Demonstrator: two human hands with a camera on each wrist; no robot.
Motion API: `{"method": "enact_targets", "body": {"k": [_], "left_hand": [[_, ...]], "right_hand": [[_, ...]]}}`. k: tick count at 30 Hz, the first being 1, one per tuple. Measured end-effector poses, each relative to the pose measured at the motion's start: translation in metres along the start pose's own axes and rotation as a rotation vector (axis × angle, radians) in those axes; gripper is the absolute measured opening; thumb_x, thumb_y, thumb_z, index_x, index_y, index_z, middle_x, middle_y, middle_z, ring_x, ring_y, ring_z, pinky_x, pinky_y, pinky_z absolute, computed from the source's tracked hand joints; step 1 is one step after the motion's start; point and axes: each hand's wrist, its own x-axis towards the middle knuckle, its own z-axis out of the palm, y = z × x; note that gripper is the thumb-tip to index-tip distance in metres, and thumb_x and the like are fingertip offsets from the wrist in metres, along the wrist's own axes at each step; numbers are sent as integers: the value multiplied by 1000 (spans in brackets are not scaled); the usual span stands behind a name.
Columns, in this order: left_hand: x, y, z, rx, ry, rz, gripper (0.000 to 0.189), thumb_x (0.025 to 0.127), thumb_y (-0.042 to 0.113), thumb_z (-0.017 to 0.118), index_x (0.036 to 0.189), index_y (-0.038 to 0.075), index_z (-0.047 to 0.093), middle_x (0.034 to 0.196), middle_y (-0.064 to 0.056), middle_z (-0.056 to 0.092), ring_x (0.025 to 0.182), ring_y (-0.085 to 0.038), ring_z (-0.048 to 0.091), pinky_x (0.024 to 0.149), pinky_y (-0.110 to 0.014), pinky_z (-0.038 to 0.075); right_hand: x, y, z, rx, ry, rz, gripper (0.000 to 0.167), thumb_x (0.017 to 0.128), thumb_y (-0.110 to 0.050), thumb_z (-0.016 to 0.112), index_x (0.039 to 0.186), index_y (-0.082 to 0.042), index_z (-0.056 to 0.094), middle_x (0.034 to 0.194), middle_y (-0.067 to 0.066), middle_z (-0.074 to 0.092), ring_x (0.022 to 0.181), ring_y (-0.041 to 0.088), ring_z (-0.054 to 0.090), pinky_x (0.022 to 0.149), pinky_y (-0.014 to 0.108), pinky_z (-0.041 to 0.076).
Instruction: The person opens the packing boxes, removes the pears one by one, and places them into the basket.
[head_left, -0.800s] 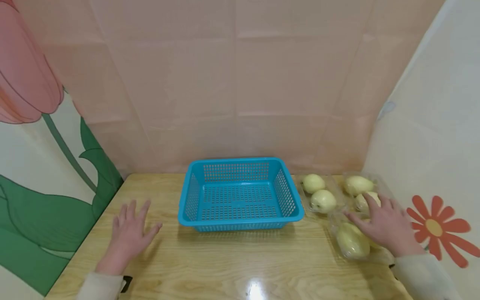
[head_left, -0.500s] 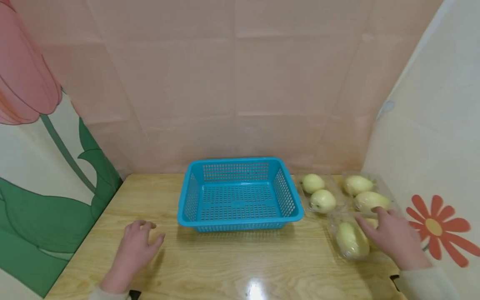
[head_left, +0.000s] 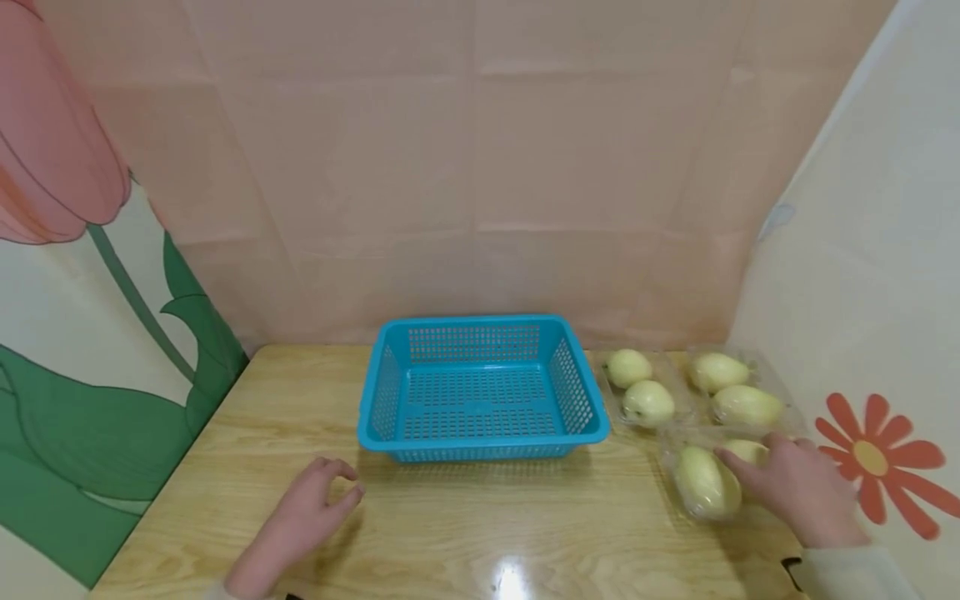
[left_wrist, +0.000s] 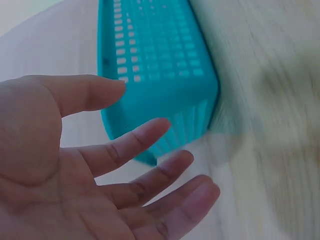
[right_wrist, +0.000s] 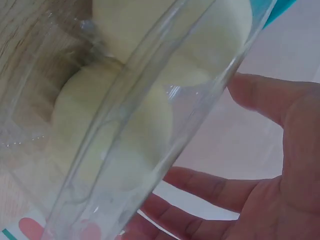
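Observation:
My left hand hangs over the wooden table, apart from the front left corner of a blue plastic basket. In the left wrist view, its thumb and loosely bent fingers are spread with nothing between them. At the right, my right hand is over the nearest clear plastic box, which holds pale yellow-green, pear-like fruit. In the right wrist view, the thumb and fingers are spread along the edge of the box, seemingly touching it; the fingertips are partly behind the clear plastic.
Two more clear boxes of the same fruit stand behind, one beside the basket and one farther right. A pink sheet hangs behind the table. Patterned sheets flank both sides.
My right hand has drawn back from the far right box to the nearest box. My left hand has shifted right and slightly down, its fingers going from spread to more bent.

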Motion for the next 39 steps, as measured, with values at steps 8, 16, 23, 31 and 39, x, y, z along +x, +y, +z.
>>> {"method": "enact_targets", "body": {"k": [8,16,23,31,39], "left_hand": [[-1,9,13,-69,-22,46,11,91,18,71,98,10,70,102,-5,65,100,-24,61,82,-40,52],[-3,11,19,-122,-79,87,18,92,20,70,102,6,70,104,-8,67,97,-27,63,83,-47,55],[-2,11,27,-114,-69,131,17,92,21,70,101,6,70,102,-6,68,96,-27,64,83,-45,55],[-3,16,29,-95,-95,148,18,92,23,70,102,7,69,103,-7,67,93,-25,63,78,-39,53],[-1,22,32,-186,-163,192,27,96,24,66,110,1,66,107,-14,69,89,-25,67,77,-40,57]], "right_hand": [[4,17,0,19,-112,98,94,90,-76,43,107,16,55,89,36,57,71,44,60,47,48,44],[7,28,3,20,-151,99,103,90,-77,40,124,20,44,107,43,54,84,55,60,50,50,46],[7,27,7,27,-85,-4,97,92,-72,46,127,18,49,115,40,58,88,58,59,56,56,49],[-6,6,9,38,-27,-83,92,92,-69,52,126,17,51,110,41,60,87,57,60,61,60,50],[-18,-26,14,3,-11,-102,92,91,-71,53,123,15,56,113,42,58,94,60,58,66,62,50]]}}
